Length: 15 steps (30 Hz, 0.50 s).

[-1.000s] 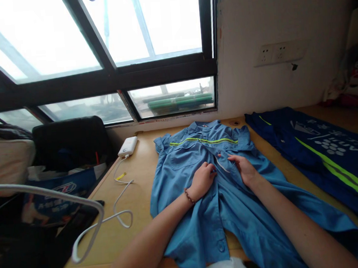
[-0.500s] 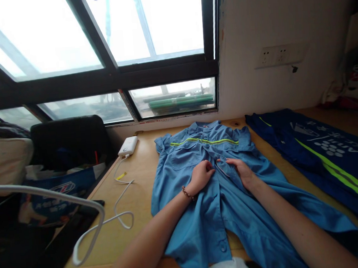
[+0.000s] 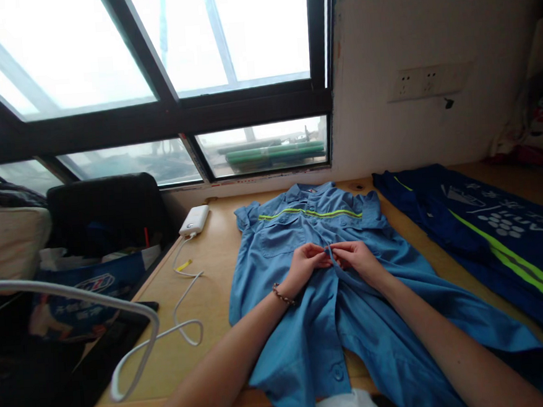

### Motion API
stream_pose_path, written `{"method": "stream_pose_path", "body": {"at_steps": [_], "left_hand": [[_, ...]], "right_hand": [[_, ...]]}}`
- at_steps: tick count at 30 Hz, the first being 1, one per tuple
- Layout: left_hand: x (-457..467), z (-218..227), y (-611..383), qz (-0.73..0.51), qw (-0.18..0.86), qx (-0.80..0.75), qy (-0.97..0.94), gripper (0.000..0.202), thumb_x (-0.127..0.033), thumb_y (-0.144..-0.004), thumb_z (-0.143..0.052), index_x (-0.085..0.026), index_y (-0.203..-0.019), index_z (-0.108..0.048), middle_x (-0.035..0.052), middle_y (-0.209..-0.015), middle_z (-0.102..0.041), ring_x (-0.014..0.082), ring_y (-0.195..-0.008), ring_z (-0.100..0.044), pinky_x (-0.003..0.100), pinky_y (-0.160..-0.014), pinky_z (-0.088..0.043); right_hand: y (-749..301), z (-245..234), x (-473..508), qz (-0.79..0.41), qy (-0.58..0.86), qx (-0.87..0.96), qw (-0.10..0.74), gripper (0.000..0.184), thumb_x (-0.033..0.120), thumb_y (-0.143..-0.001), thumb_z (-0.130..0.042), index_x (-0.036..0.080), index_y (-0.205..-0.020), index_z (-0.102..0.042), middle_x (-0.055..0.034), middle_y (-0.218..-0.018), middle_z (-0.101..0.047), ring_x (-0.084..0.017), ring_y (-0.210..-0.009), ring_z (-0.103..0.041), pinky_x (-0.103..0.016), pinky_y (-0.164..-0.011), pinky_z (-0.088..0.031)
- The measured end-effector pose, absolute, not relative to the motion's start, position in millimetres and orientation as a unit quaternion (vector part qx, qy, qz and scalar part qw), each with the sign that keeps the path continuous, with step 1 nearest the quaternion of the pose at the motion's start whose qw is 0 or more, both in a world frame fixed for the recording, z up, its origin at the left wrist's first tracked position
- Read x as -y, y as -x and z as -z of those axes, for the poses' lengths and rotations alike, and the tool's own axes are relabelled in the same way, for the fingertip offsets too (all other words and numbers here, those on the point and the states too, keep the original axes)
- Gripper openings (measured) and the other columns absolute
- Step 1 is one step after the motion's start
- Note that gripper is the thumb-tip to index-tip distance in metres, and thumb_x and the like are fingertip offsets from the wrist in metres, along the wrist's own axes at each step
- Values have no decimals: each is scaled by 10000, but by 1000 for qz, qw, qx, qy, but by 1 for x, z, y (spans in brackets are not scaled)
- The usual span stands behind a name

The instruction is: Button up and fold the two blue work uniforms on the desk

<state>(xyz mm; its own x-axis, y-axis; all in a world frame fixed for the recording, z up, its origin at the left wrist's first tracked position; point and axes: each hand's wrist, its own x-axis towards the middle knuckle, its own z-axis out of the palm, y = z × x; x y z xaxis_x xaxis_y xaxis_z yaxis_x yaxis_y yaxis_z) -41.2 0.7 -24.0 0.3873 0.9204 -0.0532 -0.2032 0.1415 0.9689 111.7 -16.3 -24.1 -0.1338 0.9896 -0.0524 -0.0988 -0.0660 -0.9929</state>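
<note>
A blue work shirt (image 3: 281, 277) with a yellow-green reflective stripe lies spread on the wooden table, its collar toward the window. My left hand (image 3: 307, 264), a beaded bracelet at the wrist, pinches the front edge of the shirt near mid-chest. Opposite it, my right hand (image 3: 357, 261) pinches the other front edge, and the fingertips of both hands meet at the placket. Whatever button lies between the fingers is hidden. Lower down, a button (image 3: 338, 372) shows near the hem.
Left of the shirt, a white power bank (image 3: 194, 221) trails a white cable (image 3: 187, 324) across the table (image 3: 172, 384). On the right lies a folded dark blue garment (image 3: 478, 232) with white print. A black chair (image 3: 109, 208) and a blue bag (image 3: 92, 296) stand at the left.
My right hand has moved left, bringing its shirt edge against the one in my left hand. The gap between the two front edges there has closed.
</note>
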Motion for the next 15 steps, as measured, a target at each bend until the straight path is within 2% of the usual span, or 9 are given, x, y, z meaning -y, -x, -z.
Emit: {"method": "stream_pose_path", "body": {"at_steps": [2,6,11,15], "left_hand": [[1,23,41,-428,649,-352,-521,301,-340,-578,-708,-116,-697,-546,17,-616,-623,128,-574,-593,256,-591,-483],[5,25,39,-448,588,-352,-574,210,-298,-629,-670,-122,-672,-564,2,-612,-606,104,-564,-563,221,-569,-458],[7,25,39,-457,568,-356,-584,225,-342,-680,-622,-130,-746,-585,8,-686,-596,111,-619,-564,229,-599,-457],[5,27,39,-461,561,-380,-573,272,-378,-641,-650,-131,-706,-555,-25,-613,-538,84,-552,-512,202,-536,-421]], "right_hand": [[-112,21,18,-471,496,552,476,268,351,-652,-613,143,-814,-664,-2,-554,-601,-105,-457,-521,-230,-473,-411],[-111,16,24,-291,538,644,460,169,326,-701,-583,182,-729,-666,-1,-559,-618,-129,-510,-561,-248,-548,-426],[-110,16,28,-208,557,670,444,147,319,-727,-562,191,-755,-629,-1,-619,-633,-137,-558,-579,-236,-560,-417],[-107,19,30,-132,570,699,412,123,296,-732,-560,187,-775,-596,8,-604,-612,-135,-573,-568,-231,-569,-396]]}}
